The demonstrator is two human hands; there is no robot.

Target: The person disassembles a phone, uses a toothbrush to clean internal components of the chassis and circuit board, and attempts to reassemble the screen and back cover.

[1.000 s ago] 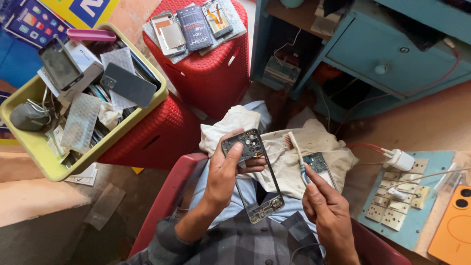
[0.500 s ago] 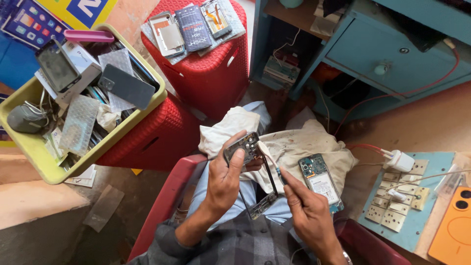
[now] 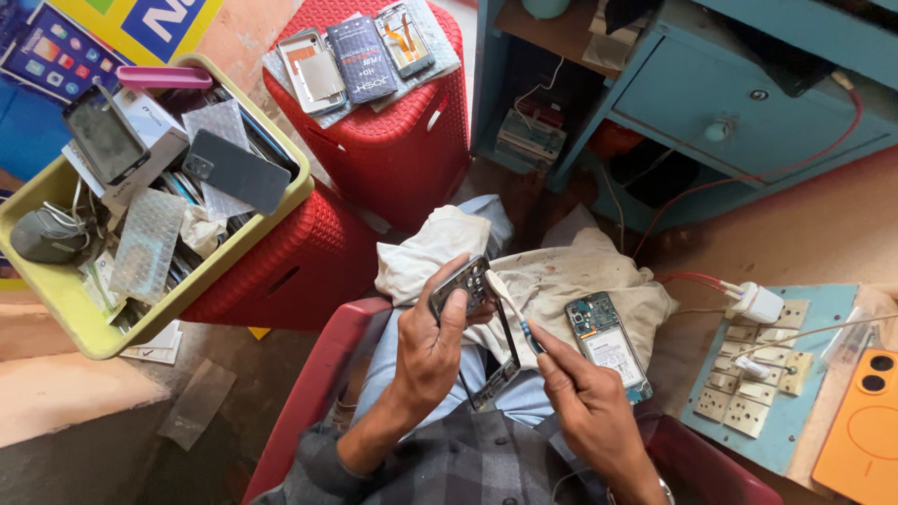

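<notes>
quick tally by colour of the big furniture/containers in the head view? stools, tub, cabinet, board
Red: 2, the red stool with phone parts on top and the red stool under the tub
Yellow-green: 1, the tub of parts
Blue: 2, the cabinet and the socket board
Total: 5

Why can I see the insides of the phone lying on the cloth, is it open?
Open. The phone lies on the white cloth with its back cover off, so its circuit board and battery show.
</notes>
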